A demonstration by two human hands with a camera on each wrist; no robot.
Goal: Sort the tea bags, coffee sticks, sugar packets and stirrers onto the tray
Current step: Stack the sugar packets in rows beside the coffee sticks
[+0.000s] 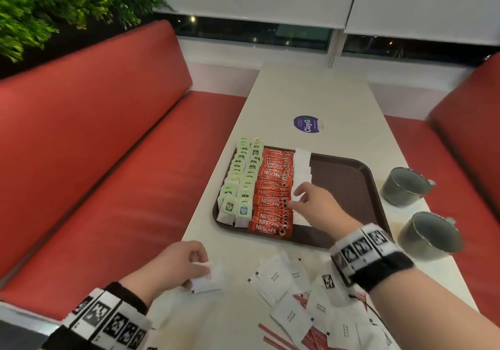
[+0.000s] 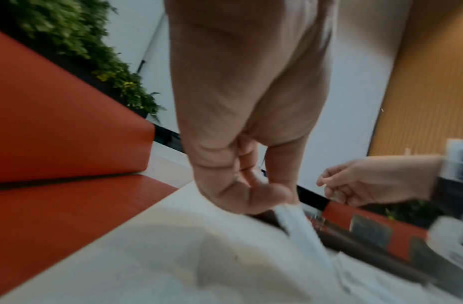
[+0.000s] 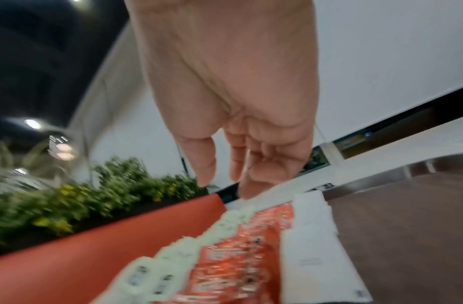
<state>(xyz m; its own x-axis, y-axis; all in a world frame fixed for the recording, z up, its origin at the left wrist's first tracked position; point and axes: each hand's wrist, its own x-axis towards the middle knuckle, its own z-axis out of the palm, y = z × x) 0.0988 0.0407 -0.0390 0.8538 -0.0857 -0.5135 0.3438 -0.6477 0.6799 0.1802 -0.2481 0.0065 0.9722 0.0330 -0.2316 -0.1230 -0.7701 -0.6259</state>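
A brown tray (image 1: 349,187) holds two rows of green-tagged tea bags (image 1: 240,181), a row of red coffee sticks (image 1: 273,198) and a row of white sugar packets (image 1: 303,168). My right hand (image 1: 299,198) is over the near part of that sugar row, fingers relaxed and pointing down; in the right wrist view the right hand (image 3: 225,183) pinches nothing. My left hand (image 1: 200,268) pinches a few white sugar packets (image 1: 209,278) just above the table near its left edge; the left wrist view shows these sugar packets (image 2: 292,222) between thumb and fingers.
Loose sugar packets (image 1: 284,276) and red-striped stirrers (image 1: 273,343) lie on the white table (image 1: 311,92) in front of the tray. Two grey cups (image 1: 405,190) (image 1: 430,236) stand right of it. Red benches (image 1: 108,160) flank the table.
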